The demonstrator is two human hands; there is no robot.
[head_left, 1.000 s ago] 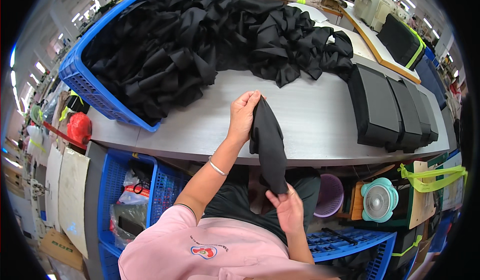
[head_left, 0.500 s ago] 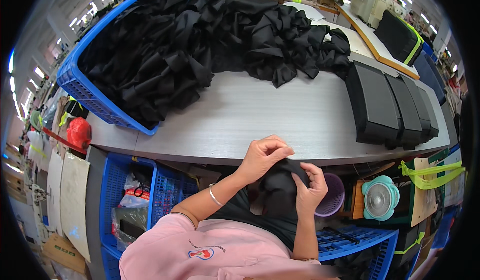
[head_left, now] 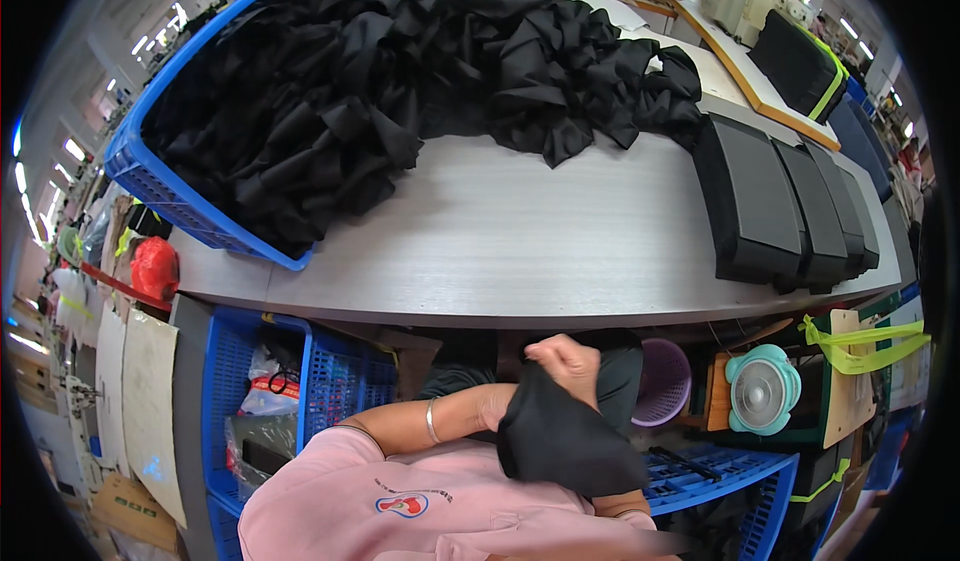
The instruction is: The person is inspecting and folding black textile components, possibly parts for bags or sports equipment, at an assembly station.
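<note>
Currently, a black cloth (head_left: 570,446) is being held in front of the body, below the near edge of the bench (head_left: 500,231). Its upper corner is being gripped in the curled fingers of the right hand (head_left: 567,361), and the rest is being draped down and to the right, across the right forearm. The left hand (head_left: 494,403) is being brought in from the left against the cloth's left edge; its fingers are being hidden by the fabric, so whether they are open or closed cannot be told. Above the left hand's wrist a silver bracelet (head_left: 432,421) is being worn, and just below both hands a pink shirt (head_left: 400,491) is being partly covered by the cloth.

Beyond the hands, a large heap of black fabric (head_left: 400,81) is being supported by the bench, its left part being contained in a tilted blue crate (head_left: 190,201). Ahead and to the right of the right hand, overlapping black box-like pieces (head_left: 750,201) are being carried at the bench's right end. Near the right hand, on its right, a purple basket (head_left: 662,386) is being overlapped by the bench edge; farther right, a turquoise fan (head_left: 762,391) is being seen.
</note>
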